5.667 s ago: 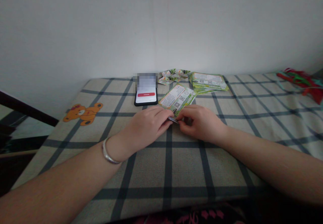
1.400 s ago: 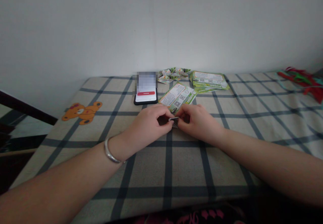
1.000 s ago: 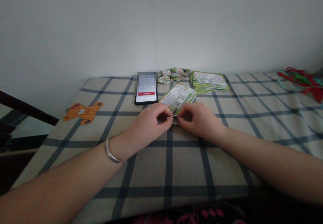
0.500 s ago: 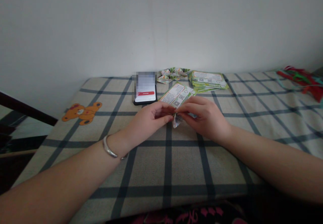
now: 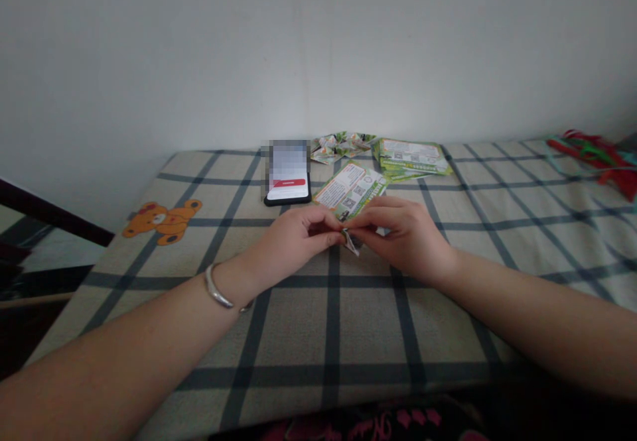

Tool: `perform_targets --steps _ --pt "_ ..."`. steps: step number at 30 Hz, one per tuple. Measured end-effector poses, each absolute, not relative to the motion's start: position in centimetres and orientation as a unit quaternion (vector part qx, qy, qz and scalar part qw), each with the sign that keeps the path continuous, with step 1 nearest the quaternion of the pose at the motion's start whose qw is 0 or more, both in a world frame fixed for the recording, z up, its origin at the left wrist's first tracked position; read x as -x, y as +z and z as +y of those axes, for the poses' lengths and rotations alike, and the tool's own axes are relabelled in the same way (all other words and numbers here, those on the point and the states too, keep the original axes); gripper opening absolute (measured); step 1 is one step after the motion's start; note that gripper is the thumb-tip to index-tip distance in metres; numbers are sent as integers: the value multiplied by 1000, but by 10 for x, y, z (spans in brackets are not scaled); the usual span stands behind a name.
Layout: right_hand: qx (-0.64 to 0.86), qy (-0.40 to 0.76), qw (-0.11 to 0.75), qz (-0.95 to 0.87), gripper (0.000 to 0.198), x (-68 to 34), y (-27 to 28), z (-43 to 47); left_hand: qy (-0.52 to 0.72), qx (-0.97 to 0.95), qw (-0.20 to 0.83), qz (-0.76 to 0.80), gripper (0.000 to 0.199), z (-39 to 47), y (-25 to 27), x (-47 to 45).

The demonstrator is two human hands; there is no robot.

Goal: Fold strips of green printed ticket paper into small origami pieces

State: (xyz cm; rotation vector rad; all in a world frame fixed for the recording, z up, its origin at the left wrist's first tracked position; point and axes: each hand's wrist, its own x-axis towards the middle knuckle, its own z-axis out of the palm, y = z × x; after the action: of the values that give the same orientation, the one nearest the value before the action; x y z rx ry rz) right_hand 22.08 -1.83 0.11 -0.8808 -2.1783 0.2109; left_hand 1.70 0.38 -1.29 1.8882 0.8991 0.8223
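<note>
Between my fingertips is a small piece of folded printed paper (image 5: 351, 245), mostly hidden by the fingers. My left hand (image 5: 303, 234), with a silver bracelet (image 5: 217, 288) on its wrist, pinches the paper from the left. From the other side my right hand (image 5: 403, 232) pinches it too, fingertips against those of the left. Just beyond the hands lies a flat green-and-white printed leaflet (image 5: 350, 189), partly covered by the right fingers.
A phone (image 5: 288, 174) with a lit, partly blurred screen lies behind my left hand. Several folded paper pieces (image 5: 328, 146) and a stack of leaflets (image 5: 413, 157) sit near the wall. Red and green cloth-like items (image 5: 597, 152) lie far right on the checked tablecloth (image 5: 293, 355).
The folded paper has turned a little between my fingertips, its lower tip now pointing further right. Both hands have shifted slightly downward and stay pinched together.
</note>
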Motion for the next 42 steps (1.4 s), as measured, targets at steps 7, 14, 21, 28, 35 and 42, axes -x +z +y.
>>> perform_targets --steps 7,14,21,28,35,42 --pt "371 343 455 -733 9 -220 -6 -10 362 -720 489 334 8 6 -15 -18" --pt "355 484 480 -639 22 -220 -6 -8 403 -683 514 326 11 7 -12 -19" --pt "359 365 458 -727 52 -218 -6 -15 433 -687 464 352 14 8 -16 -17" --pt "404 240 427 -772 44 -216 -9 -14 428 -700 432 373 14 5 -16 -18" --pt "379 303 453 -748 43 -215 -16 -10 407 -734 385 384 14 2 -16 -18" --pt "374 343 454 -732 36 -214 -17 -9 399 -765 311 399 11 0 -16 -19"
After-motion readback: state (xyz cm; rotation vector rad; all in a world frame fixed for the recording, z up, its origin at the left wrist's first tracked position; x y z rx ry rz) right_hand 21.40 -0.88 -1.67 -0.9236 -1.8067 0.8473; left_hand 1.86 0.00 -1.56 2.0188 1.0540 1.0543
